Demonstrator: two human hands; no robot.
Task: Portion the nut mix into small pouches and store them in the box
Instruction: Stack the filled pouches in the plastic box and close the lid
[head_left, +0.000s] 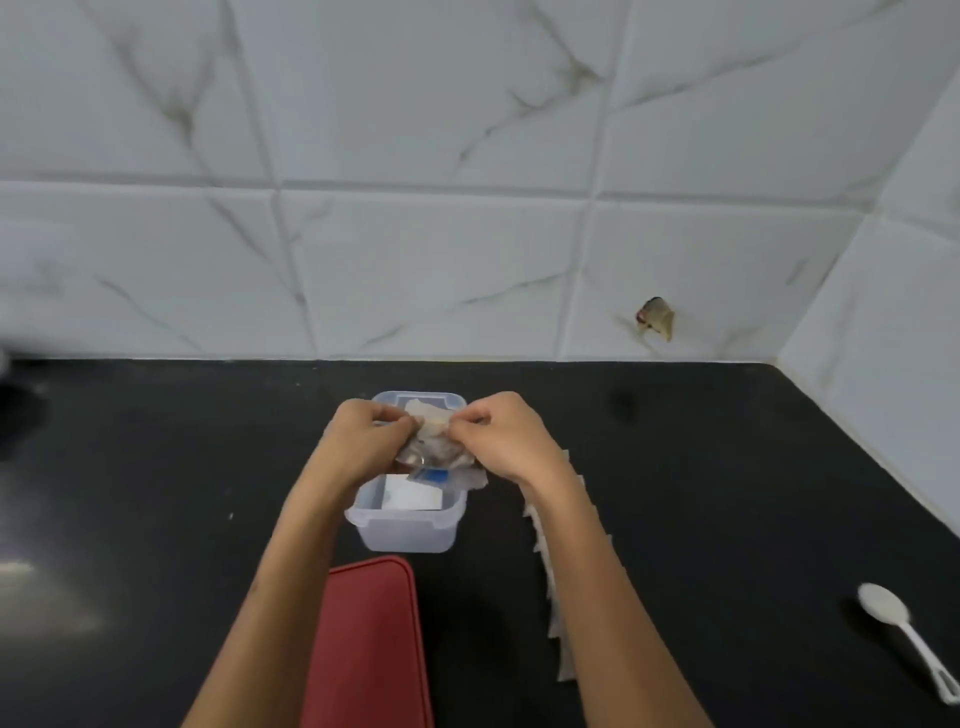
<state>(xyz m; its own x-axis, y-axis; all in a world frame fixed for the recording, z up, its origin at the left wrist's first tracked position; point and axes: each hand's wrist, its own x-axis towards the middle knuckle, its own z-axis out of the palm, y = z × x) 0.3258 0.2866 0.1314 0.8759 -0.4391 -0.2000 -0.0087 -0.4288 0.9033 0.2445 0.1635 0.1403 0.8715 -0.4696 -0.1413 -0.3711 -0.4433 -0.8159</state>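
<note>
A clear plastic box (406, 530) stands on the black counter at the centre. Above it both hands hold a small clear pouch (432, 426) with nut mix inside. My left hand (369, 434) pinches the pouch's top left edge and my right hand (501, 431) pinches its top right edge. White and blue items lie in the bottom of the box, partly hidden by the pouch. A row of empty pouches (553, 597) lies along the counter under my right forearm.
A red lid (370, 644) lies on the counter just in front of the box. A white plastic spoon (904, 634) rests at the far right. The tiled wall (467, 234) rises behind the counter and turns a corner at the right.
</note>
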